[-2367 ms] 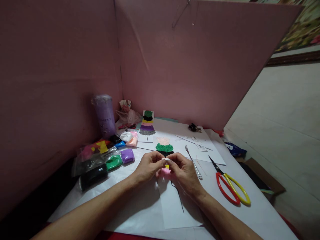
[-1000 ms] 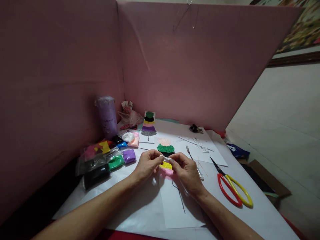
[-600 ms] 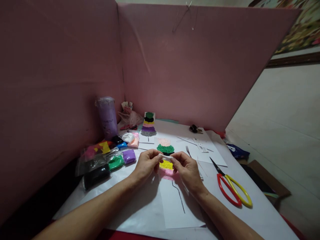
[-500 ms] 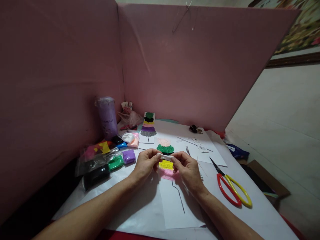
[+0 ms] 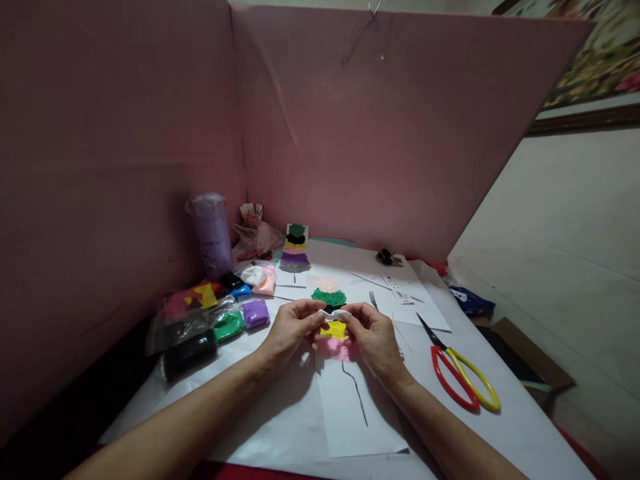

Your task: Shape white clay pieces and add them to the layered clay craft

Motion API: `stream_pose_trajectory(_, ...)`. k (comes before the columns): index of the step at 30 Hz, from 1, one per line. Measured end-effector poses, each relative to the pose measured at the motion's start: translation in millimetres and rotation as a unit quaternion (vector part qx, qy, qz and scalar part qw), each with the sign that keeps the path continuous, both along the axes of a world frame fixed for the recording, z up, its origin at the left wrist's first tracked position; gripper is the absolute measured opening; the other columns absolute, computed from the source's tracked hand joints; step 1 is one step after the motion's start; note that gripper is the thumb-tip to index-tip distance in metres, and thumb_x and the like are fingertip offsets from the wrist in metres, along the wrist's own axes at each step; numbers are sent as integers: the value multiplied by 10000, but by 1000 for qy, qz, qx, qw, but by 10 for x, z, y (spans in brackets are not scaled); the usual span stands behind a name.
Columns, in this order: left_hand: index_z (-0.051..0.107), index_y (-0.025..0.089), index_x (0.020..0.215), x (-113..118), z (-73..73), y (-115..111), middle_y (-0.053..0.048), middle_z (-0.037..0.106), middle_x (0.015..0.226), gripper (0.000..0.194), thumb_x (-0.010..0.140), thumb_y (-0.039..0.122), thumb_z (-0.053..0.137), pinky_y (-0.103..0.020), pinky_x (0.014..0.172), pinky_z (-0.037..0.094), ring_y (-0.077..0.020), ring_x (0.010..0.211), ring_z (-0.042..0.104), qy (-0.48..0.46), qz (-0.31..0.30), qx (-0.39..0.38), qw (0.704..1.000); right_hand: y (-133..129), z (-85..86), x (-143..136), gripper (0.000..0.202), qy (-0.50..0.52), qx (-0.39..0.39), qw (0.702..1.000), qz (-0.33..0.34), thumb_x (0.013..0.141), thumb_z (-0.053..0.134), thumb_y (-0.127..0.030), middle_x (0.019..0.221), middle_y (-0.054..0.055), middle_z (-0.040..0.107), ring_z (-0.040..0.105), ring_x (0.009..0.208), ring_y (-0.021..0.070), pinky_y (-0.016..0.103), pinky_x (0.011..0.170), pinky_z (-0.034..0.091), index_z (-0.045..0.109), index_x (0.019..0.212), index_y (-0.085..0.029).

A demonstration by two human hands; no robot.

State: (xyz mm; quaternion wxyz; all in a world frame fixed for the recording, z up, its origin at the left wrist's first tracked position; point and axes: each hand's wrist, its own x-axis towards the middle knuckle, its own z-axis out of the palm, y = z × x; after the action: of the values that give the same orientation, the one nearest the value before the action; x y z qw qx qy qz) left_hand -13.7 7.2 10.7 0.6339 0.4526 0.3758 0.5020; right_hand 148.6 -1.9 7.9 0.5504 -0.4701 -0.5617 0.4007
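So both hands are up close together over the middle of the table, sharing 1 small white strip (image 5: 333,315). The left hand (image 5: 297,325) has its end pinched between thumb and fingertips, nearly closed, and the right hand (image 5: 370,331) pinches the other end the same way. The strip spans the little gap between them, slightly bent, looks soft, and from this angle it sits right where the black band (image 5: 336,308) and yellow band (image 5: 333,329) are on the sheet (image 5: 343,427) below. Can't really tell if it touches the sheet.

That sheet also has a peach patch (image 5: 326,284) at the far end, then a green band (image 5: 329,297), with a pink band (image 5: 337,348) on the near side of the yellow and a dark wiggly line (image 5: 357,390) running toward the wearer.

Off to the right: a fork (image 5: 374,301) partly behind the right hand, then scissors (image 5: 465,379) with 1 red and 1 yellow handle. Keys (image 5: 389,257) are farther back. On the left there's a pile of packets, including a purple packet (image 5: 256,313) and a green packet (image 5: 229,325), with a purple tumbler (image 5: 210,237) standing upright behind them.
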Motion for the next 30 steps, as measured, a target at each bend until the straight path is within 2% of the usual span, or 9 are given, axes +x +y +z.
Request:
stream_pose_trajectory(4, 626, 100, 847, 17, -2, -16, 20, 603, 562, 381, 648, 381, 788, -194, 410, 434, -72, 427, 508, 15, -13, 10, 1000, -9, -15, -28, 250, -10, -6, 1000, 19, 782, 673, -410, 671, 12, 629, 537, 540, 134, 251, 490, 442, 672, 796, -161)
stream_pose_trajectory(7, 604, 117, 846, 22, 24, -34, 29, 596, 543, 400, 635, 399, 794, -203, 404, 437, -83, 415, 516, 29, -18, 7, 999, -36, 8, -40, 256, -15, -13, 999, 51, 812, 640, -414, 652, 12, 618, 537, 534, 141, 246, 470, 434, 674, 834, -161)
stream_pose_trajectory(12, 635, 106, 937, 26, 50, -36, 24, 599, 549, 483, 607, 415, 805, -204, 375, 398, -84, 384, 493, 60, -8, 4, 998, -65, 45, -49, 259, -6, -3, 997, 74, 802, 657, -423, 695, 30, 637, 576, 607, 161, 258, 535, 472, 668, 837, -166)
stream_pose_trajectory(18, 695, 97, 799, 6, 51, -33, 5, 593, 565, 357, 681, 430, 744, -200, 386, 339, -75, 385, 485, 80, -51, 25, 995, -62, 23, -60, 239, 27, -10, 995, 99, 764, 708, -394, 746, 23, 651, 603, 657, 168, 269, 580, 495, 652, 854, -180)
stream_pose_trajectory(20, 678, 98, 746, -1, 54, -34, 8, 585, 533, 343, 669, 423, 756, -197, 404, 337, -78, 398, 491, 77, -42, 17, 996, -71, 24, -58, 188, -4, 10, 995, 98, 769, 705, -337, 767, 16, 647, 596, 661, 158, 265, 596, 489, 648, 867, -187)
stream_pose_trajectory(25, 637, 112, 705, -4, 40, -25, -8, 601, 514, 366, 651, 452, 762, -210, 433, 347, -100, 420, 511, 79, -44, 15, 996, -112, 48, -51, 110, -173, 90, 980, 46, 772, 668, -217, 805, 23, 643, 576, 678, 163, 262, 591, 460, 661, 881, -204)
stream_pose_trajectory(30, 646, 109, 711, -4, 21, -15, 11, 559, 504, 382, 681, 479, 734, -201, 452, 325, -84, 434, 477, 81, -45, 27, 995, -133, 73, -54, 102, -179, 110, 977, 47, 853, 598, -280, 764, 32, 652, 591, 670, 170, 274, 609, 462, 653, 857, -194)
